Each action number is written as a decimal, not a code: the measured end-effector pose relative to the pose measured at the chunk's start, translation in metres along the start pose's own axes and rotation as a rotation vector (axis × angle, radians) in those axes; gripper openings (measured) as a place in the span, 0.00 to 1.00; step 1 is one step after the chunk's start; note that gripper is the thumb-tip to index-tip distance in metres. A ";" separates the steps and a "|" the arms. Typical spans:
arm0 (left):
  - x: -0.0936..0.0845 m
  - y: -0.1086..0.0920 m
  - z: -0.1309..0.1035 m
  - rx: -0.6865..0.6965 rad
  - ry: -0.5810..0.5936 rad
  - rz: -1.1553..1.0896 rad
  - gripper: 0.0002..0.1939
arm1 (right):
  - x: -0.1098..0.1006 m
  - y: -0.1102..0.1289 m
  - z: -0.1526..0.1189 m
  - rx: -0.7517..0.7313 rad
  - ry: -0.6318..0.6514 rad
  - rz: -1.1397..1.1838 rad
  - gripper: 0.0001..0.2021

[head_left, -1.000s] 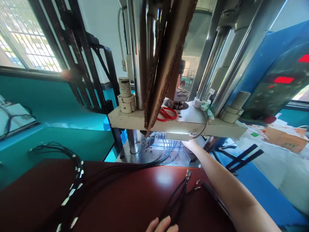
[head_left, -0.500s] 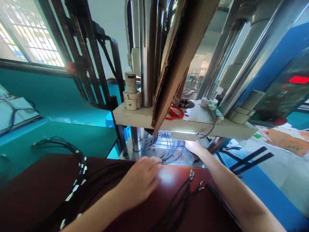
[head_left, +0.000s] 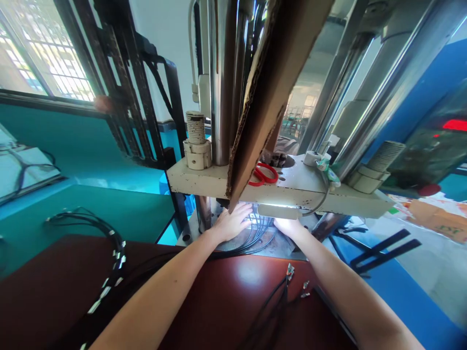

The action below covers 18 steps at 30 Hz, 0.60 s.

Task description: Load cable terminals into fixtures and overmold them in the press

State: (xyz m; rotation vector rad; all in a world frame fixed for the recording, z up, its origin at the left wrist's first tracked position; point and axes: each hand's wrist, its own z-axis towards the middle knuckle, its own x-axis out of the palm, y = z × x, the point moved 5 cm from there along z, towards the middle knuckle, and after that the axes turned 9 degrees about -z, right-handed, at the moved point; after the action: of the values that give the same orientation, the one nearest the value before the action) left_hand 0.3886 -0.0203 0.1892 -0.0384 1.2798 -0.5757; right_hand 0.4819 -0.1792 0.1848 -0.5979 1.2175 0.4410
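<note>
Under the press's pale upper plate [head_left: 233,187], both of my hands reach in over the metal lower plate [head_left: 239,243]. My left hand [head_left: 233,224] is at the left side of a row of thin black cables [head_left: 255,238], its fingers stretched out and slightly apart. To the right of the cables is my right hand [head_left: 286,226], its fingertips hidden beneath a lit white lamp bar [head_left: 279,211]. What the right fingers touch cannot be made out. The cables run from between the hands, curving left over the front edge of the lower plate.
Red-handled scissors [head_left: 268,174] and a leaning cardboard sheet [head_left: 270,97] are on the upper plate. Loose cables with metal ends [head_left: 290,272] lie on the brown table [head_left: 219,301]. A cable bundle with white tags [head_left: 118,253] lies left. Black metal bars [head_left: 386,250] stick out at right.
My left hand has moved forward and up, from above the table's edge to under the upper plate beside the cables. My right hand stays in nearly the same place.
</note>
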 end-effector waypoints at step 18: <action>-0.004 -0.013 0.025 -0.002 -0.070 -0.064 0.18 | -0.004 -0.042 -0.006 0.262 0.083 0.052 0.12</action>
State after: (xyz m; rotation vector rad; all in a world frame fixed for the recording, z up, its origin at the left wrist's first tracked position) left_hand 0.4055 -0.0365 0.2045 -0.1004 1.2141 -0.6226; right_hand 0.5020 -0.2147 0.1956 -0.3634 1.3470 0.2952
